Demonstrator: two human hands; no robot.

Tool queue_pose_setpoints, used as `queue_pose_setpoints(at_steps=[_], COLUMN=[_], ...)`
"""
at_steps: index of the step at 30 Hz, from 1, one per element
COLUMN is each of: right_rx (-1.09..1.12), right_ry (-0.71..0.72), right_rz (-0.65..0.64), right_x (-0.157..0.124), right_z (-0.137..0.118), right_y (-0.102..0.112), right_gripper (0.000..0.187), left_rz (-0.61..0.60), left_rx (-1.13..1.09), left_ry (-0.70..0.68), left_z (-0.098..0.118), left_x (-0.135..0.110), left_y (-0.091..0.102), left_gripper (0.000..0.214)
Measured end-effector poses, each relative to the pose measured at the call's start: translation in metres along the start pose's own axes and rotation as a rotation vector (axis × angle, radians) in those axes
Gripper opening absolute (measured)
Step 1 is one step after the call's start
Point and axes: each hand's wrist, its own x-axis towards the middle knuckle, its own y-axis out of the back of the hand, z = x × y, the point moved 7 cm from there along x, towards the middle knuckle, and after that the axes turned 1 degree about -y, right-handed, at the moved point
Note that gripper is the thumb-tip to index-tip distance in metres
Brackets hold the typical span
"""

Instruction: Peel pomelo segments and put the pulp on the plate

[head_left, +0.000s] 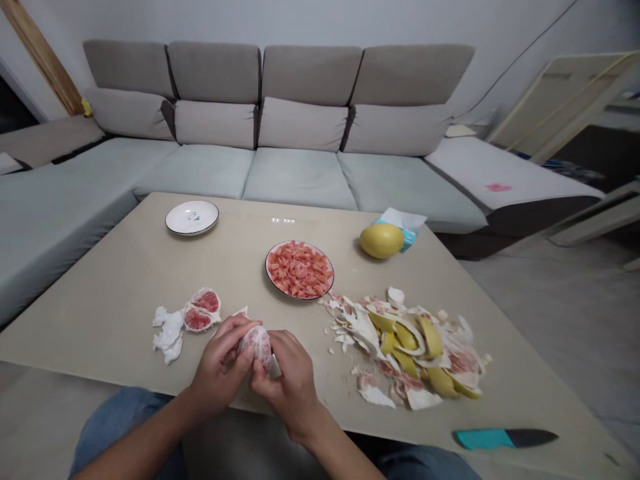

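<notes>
Near the table's front edge, my left hand [225,363] and my right hand [287,373] are both closed on a peeled piece of pomelo [257,343], its pinkish flesh covered in white membrane. Fingers of both hands wrap its sides, and the thumbs press on the near face. Left of my hands rest peeled pomelo pieces [203,310] with red flesh showing, beside a crumpled white tissue [169,333]. Beyond my hands is a plate [269,273] heaped with loose red pomelo flesh [300,269].
A pile of pomelo rind [405,340] and membrane scraps spreads to the right. A knife [505,438] with a teal handle lies at the front right edge. A whole yellow pomelo [381,241] touches a tissue pack [407,223] behind. A white plate [193,227] stands far left.
</notes>
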Motion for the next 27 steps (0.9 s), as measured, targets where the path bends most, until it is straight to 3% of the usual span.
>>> queue_pose_setpoints(at_steps=[7, 14, 20, 27], right_rx=[0.023, -0.090, -0.113, -0.071], right_ry=[-0.180, -0.091, -0.011, 0.086], right_rz=[-0.171, -0.068, -0.020, -0.094], right_x=[0.008, 0.009, 0.012, 0.018], right_z=[0.009, 0.008, 0.011, 0.010], right_y=[-0.007, -0.019, -0.021, -0.015], right_gripper=[0.011, 0.012, 0.011, 0.008], left_rz=[0.030, -0.039, 0.058, 0.162], left_rx=[-0.240, -0.338, -0.160, -0.133], left_ry=[0.251, 0.417, 0.275, 0.203], left_z=[-0.015, -0.026, -0.019, -0.010], left_x=[0.015, 0.014, 0.014, 0.007], left_y=[0.005, 0.007, 0.012, 0.010], left_gripper=[0.029, 0.042, 0.037, 0.034])
